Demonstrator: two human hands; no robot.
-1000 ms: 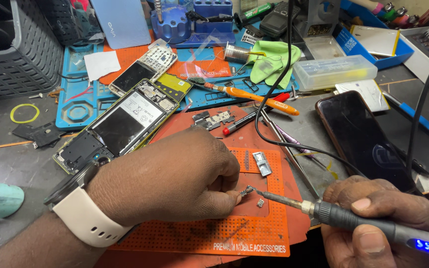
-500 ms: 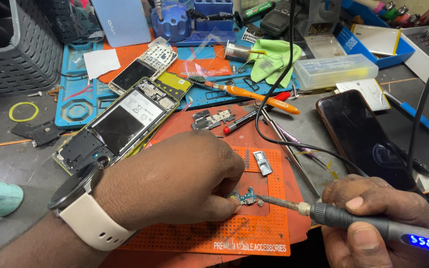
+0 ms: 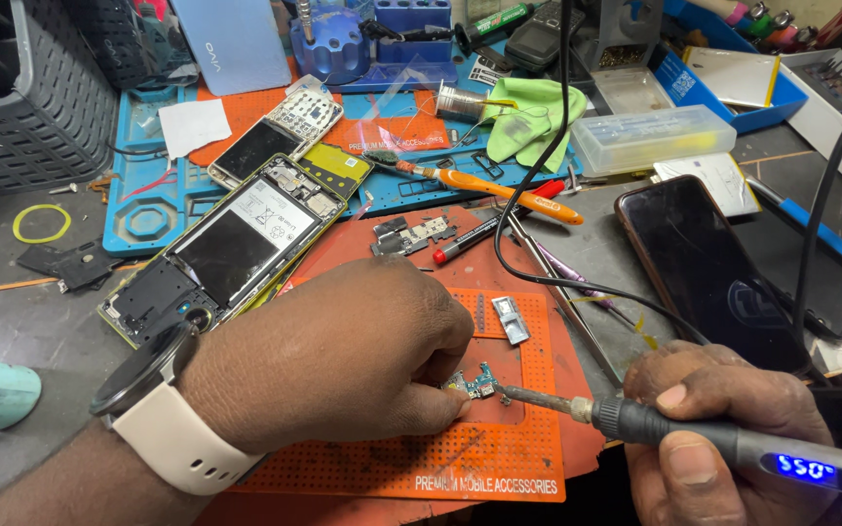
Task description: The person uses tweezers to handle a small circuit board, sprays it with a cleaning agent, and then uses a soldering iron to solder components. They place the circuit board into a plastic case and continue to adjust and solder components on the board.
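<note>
My left hand rests on an orange perforated work mat, its fingertips pinching a tiny green circuit board against the mat. A white-strapped watch sits on that wrist. My right hand is wrapped around a dark soldering iron with a lit blue display. The iron's metal tip touches the right edge of the small board. A black cable runs from the iron up across the bench.
An opened phone with a yellow-green frame lies left of my hand. A dark phone lies face up at right. An orange-handled tool, a red pen, metal parts, a green cloth, a clear plastic box and a grey basket crowd the bench.
The iron's tip has moved left from just short of the board to touching it. My left hand has shifted slightly and keeps pinching the board.
</note>
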